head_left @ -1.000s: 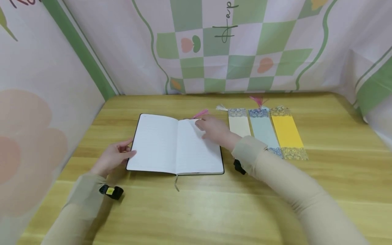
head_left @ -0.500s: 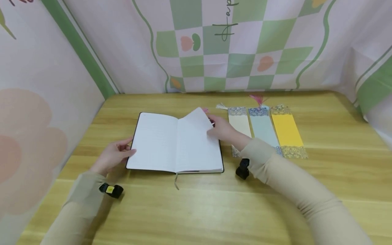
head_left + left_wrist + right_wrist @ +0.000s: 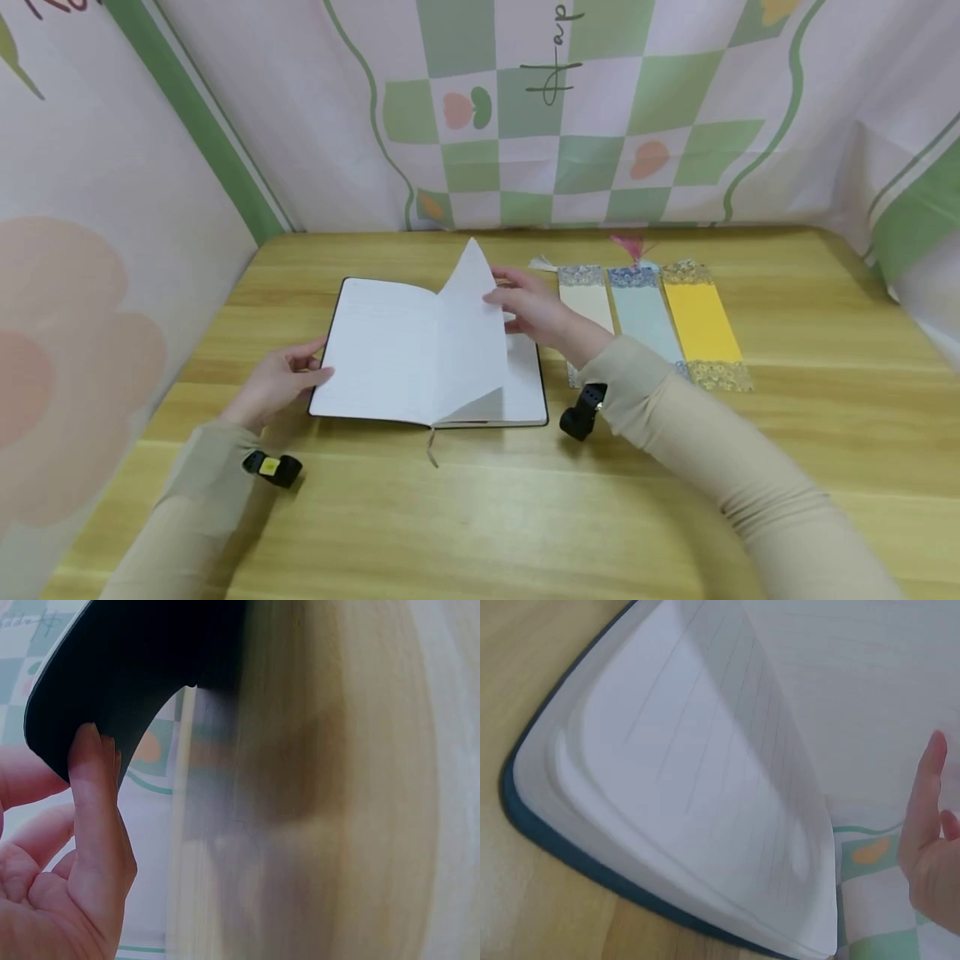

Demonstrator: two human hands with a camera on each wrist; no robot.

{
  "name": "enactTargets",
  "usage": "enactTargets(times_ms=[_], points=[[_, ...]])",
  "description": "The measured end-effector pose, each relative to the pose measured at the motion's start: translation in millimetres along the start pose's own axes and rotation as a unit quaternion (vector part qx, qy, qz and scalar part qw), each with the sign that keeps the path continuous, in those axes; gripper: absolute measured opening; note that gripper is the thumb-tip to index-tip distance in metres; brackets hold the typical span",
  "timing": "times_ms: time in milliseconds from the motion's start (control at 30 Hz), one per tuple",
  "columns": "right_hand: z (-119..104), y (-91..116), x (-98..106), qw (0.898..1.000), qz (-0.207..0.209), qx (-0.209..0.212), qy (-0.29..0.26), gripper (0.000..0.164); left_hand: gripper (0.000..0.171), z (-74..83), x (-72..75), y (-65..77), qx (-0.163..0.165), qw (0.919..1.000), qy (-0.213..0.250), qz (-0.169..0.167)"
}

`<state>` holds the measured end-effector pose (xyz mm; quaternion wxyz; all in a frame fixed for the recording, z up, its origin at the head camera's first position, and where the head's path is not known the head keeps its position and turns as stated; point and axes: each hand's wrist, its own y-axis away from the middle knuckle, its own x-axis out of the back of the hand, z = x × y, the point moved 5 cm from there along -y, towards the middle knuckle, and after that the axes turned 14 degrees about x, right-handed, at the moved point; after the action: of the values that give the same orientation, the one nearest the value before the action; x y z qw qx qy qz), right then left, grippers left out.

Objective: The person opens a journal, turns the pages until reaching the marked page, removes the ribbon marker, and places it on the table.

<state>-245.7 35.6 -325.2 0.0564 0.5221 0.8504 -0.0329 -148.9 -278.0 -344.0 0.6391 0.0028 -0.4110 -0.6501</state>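
A dark-covered notebook (image 3: 378,350) lies spread on the wooden table with pale ruled pages. Its left edge is held by my left hand (image 3: 276,385), thumb on top and fingers underneath; the left wrist view shows those fingers against the dark cover (image 3: 105,682). My right hand (image 3: 536,310) pinches the outer edge of a raised page (image 3: 471,325), which stands up from the right half. Beneath that page, ruled lines show on the lower sheet (image 3: 697,780) in the right wrist view, where a finger (image 3: 922,795) of the right hand extends against the lifted page.
Three bookmarks with lace-patterned ends lie right of the notebook: cream (image 3: 587,304), pale blue (image 3: 642,312) and yellow (image 3: 705,321). The right hand and sleeve partly cover the first two. A ribbon marker (image 3: 432,452) hangs from the notebook's spine. A patterned curtain (image 3: 525,150) closes off the back.
My right hand has lifted the right-hand page by its edge and swung it up toward the left. The pink tassel behind the notebook is now hidden. My left hand stays put.
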Motion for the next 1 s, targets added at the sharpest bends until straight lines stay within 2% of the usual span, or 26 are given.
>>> enactTargets(times_ms=[133, 200, 267, 333, 433, 500, 567, 633, 800, 1000], points=[[-2, 0, -17, 0.998, -0.066, 0.002, 0.007, 0.054, 0.065, 0.3, -0.2, 0.3, 0.0, 1.0, 0.001, 0.0], [0, 0, -28, 0.992, -0.115, 0.008, 0.046, 0.053, 0.065, 0.2, -0.1, 0.3, -0.001, 1.0, 0.001, 0.0], [2, 1, -39, 0.979, -0.164, 0.023, 0.119, 0.052, 0.065, 0.1, 0.1, 0.2, -0.002, 1.0, 0.0, 0.0], [5, 3, -50, 0.953, -0.207, 0.047, 0.216, 0.051, 0.065, -0.1, 0.1, 0.0, -0.002, 1.0, 0.002, 0.0], [9, 4, -65, 0.895, -0.25, 0.078, 0.36, 0.052, 0.065, -0.6, 0.3, -0.1, -0.002, 1.0, 0.004, 0.0], [11, 4, -73, 0.86, -0.271, 0.087, 0.424, 0.056, 0.065, -0.9, 0.5, -0.1, -0.003, 1.0, 0.004, -0.001], [15, 5, -79, 0.835, -0.287, 0.077, 0.464, 0.059, 0.063, -1.0, 0.5, -0.5, -0.007, 1.0, 0.002, -0.001], [18, 5, -84, 0.819, -0.298, 0.06, 0.486, 0.061, 0.061, -1.0, 0.4, -1.2, -0.013, 0.9999, 0.007, -0.003], [30, 5, -91, 0.792, -0.311, 0.009, 0.526, 0.064, 0.059, -1.6, -0.4, -2.9, -0.027, 0.9991, 0.03, -0.016], [43, 5, -98, 0.737, -0.329, 0.003, 0.591, 0.068, 0.056, -6.2, -0.1, -3.0, -0.042, 0.9982, 0.032, -0.027]])
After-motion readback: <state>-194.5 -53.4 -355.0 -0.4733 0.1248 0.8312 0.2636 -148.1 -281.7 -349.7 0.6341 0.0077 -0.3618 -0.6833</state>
